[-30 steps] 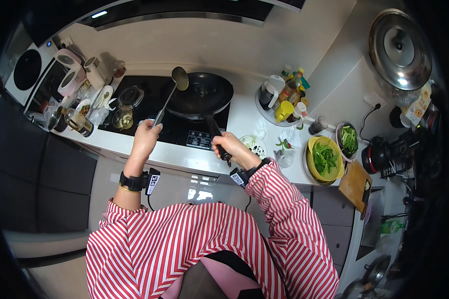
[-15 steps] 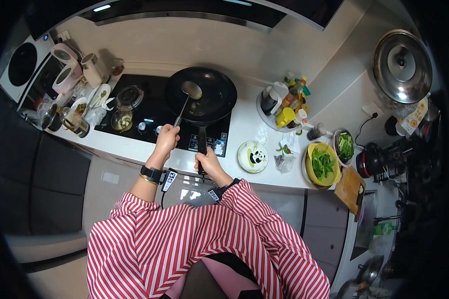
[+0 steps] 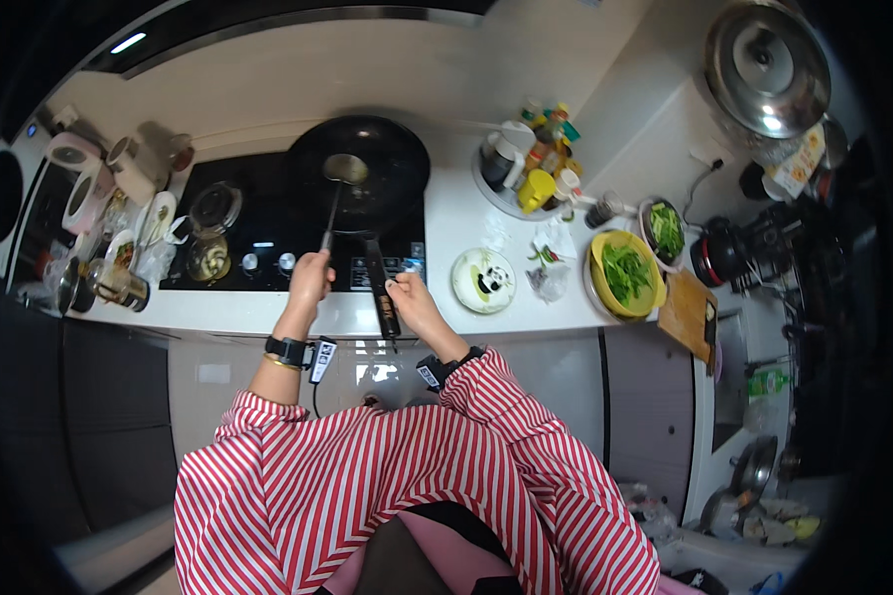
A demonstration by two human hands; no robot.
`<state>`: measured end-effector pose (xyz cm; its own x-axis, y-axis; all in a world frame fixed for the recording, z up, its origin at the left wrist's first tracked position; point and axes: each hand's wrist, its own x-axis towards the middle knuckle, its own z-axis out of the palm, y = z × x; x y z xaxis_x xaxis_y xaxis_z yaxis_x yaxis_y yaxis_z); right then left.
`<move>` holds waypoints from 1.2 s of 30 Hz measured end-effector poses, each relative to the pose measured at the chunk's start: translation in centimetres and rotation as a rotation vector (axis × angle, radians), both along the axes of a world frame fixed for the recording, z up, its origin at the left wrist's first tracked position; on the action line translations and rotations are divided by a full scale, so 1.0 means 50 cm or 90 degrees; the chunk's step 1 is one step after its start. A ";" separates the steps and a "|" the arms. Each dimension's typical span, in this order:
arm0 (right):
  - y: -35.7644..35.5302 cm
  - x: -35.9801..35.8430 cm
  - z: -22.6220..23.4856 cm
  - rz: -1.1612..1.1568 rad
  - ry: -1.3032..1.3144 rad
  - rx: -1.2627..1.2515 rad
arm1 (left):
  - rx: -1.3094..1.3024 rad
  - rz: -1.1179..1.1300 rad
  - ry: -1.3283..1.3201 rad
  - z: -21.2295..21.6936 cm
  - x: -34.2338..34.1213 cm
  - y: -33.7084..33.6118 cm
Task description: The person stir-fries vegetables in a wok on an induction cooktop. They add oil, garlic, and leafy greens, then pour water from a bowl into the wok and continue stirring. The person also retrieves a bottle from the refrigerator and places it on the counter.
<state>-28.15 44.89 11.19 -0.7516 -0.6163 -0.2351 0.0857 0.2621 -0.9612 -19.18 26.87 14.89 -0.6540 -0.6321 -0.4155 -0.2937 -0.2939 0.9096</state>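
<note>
Fingers of the left hand (image 3: 311,282) are closed around a ladle (image 3: 345,170), its bowl held over a black wok (image 3: 391,178) straight ahead at the cooktop (image 3: 258,223). The wok's long handle (image 3: 378,283) is angled back toward the nearer right hand (image 3: 414,303), placed at its right edge, grip unclear. A panda-decorated plate (image 3: 484,281) is set on the white desk (image 3: 448,213); glossy floor (image 3: 213,373) is glimpsed below.

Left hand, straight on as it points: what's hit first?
Past its ladle, the left hand likely meets the black wok at its near rim; depth unclear, so it might pass above.
</note>
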 end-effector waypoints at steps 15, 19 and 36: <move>0.572 -0.139 -0.004 -0.113 0.347 0.047 | -0.484 -0.089 0.191 0.071 -0.048 0.452; 0.907 -0.294 -0.085 -0.292 0.371 0.030 | -0.388 -0.272 0.121 0.034 -0.227 0.711; 1.875 -0.726 -0.186 -0.557 0.112 0.798 | -0.556 -0.534 0.058 -0.001 -0.546 1.164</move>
<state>-64.45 138.63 1.88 -0.8337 0.5386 -0.1215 0.5521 0.8133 -0.1833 -46.50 85.04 14.84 -0.9991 -0.0422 0.0084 -0.0225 0.6790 0.7338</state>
